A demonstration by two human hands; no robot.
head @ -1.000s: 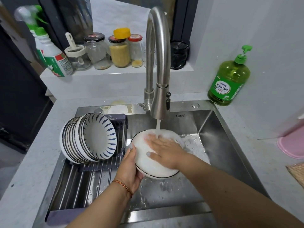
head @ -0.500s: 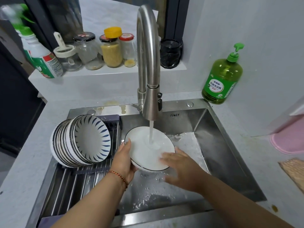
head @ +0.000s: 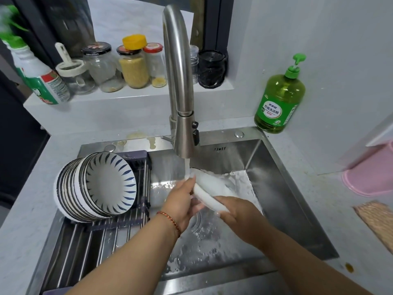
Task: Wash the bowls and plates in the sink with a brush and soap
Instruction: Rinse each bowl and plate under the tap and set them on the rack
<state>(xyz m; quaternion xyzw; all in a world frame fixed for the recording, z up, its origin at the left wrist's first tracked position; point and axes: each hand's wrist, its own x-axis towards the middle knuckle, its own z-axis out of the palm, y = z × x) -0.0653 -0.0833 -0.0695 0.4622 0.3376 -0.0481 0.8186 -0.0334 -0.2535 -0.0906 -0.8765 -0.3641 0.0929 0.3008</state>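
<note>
Stainless steel forms the sink (head: 282, 201), set into a pale speckled counter (head: 27, 211), and a curved faucet (head: 180, 86) at its back edge runs a stream of water (head: 186, 169) down onto a white plate (head: 212, 190). The plate is held tilted, almost edge-on, over the middle of the basin. The left hand (head: 182, 199) grips its upper-left rim with fingers curled round the edge, right where the water lands; the right hand (head: 240, 211) clamps the lower rim from below, fingers wrapped under it. A red-orange bracelet (head: 170, 222) sits on the left wrist. On the sink's left side a drying rack (head: 102, 233) spans the basin, and a stack of blue-striped bowls (head: 100, 186) leans on its side near the rack's back end. A green soap bottle (head: 279, 103) with a pump stands on the counter at the sink's back right corner. Jars (head: 134, 67) line the ledge behind the faucet, with a spray bottle (head: 40, 79) at its left end.
</note>
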